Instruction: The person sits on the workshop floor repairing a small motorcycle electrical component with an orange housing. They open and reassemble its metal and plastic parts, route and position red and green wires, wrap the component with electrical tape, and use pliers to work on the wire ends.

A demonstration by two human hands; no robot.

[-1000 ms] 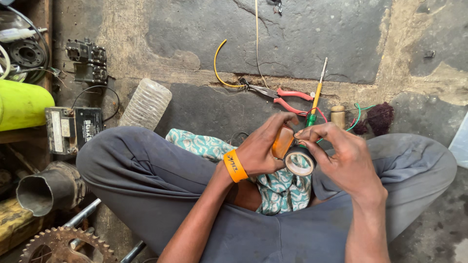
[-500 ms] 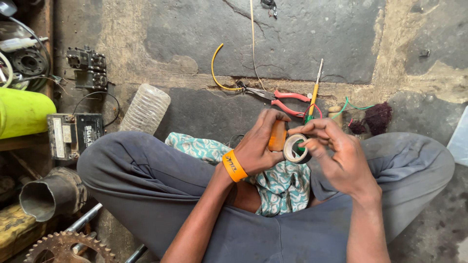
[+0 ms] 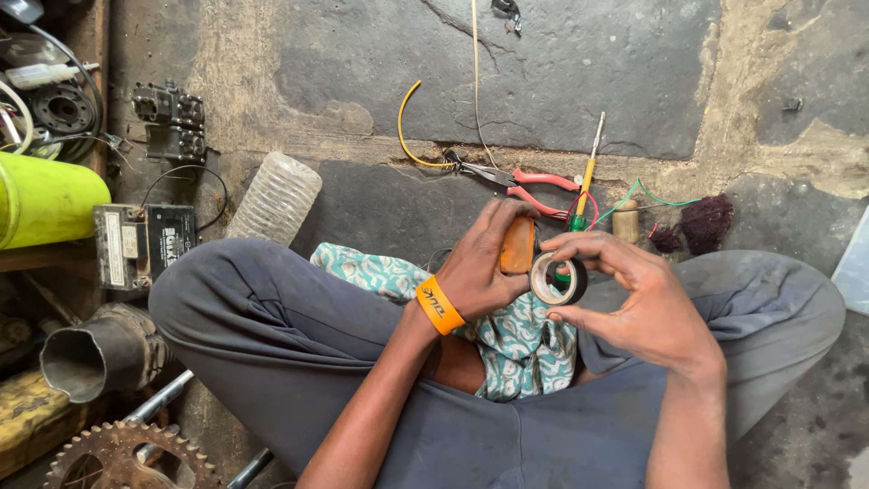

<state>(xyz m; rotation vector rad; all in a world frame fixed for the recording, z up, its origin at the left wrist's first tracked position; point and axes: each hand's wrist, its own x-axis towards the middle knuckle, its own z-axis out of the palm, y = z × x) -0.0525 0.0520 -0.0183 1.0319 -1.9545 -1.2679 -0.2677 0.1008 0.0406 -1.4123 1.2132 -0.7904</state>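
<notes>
At frame centre, the right hand [image 3: 647, 303] pinches a black tape roll [image 3: 557, 278] against the orange piece [image 3: 517, 245] clasped in the left hand [image 3: 484, 263]; no wrapping shows yet.

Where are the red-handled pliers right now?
In the head view, the red-handled pliers lie on the stone floor just beyond both hands, between the yellow wire and the yellow-handled screwdriver.

Cracked, stained grey concrete floor [image 3: 561, 72] under flat daylight, clutter along its left edge.
</notes>
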